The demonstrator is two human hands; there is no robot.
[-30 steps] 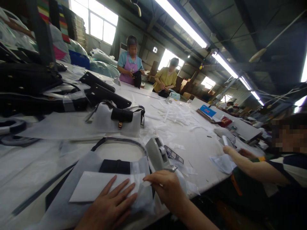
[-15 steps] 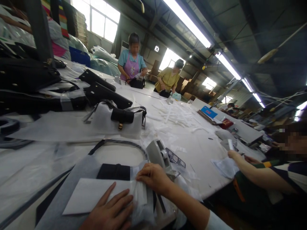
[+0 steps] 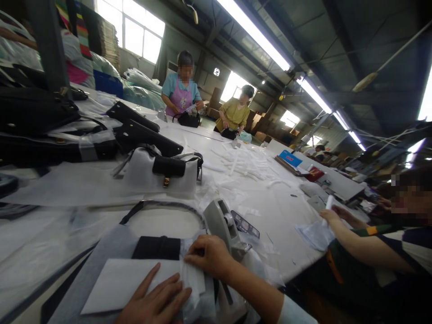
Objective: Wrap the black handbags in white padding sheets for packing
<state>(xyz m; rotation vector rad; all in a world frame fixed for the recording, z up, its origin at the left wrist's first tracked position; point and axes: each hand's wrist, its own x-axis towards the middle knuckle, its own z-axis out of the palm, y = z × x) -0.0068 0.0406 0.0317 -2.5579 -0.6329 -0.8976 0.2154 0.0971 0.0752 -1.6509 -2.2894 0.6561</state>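
The left hand is lying flat and open at six o'clock in the view, fingers spread, palm pressing on a white sheet. The sheet is looking plain, smooth and stiff, a rectangle slanting toward ten o'clock. It is resting on pale grey wrapping over a black bag, which is showing only as a dark matte band just past the sheet's far edge, at twelve o'clock from the left hand. A thin dark strap is arching in a loop beyond the bag.

The right hand is sitting at two o'clock from the left one, knuckles up and fingers curled. Its fingertips are bearing down on crinkled clear wrap at the sheet's right end; whether it is pinching the wrap I cannot tell.

A grey tape dispenser is standing just beside the right hand, at one o'clock from it, on the white table. Farther off at eleven o'clock, a white-wrapped bag with a black flap is lying. At three o'clock, a co-worker's hand is holding a white strip.
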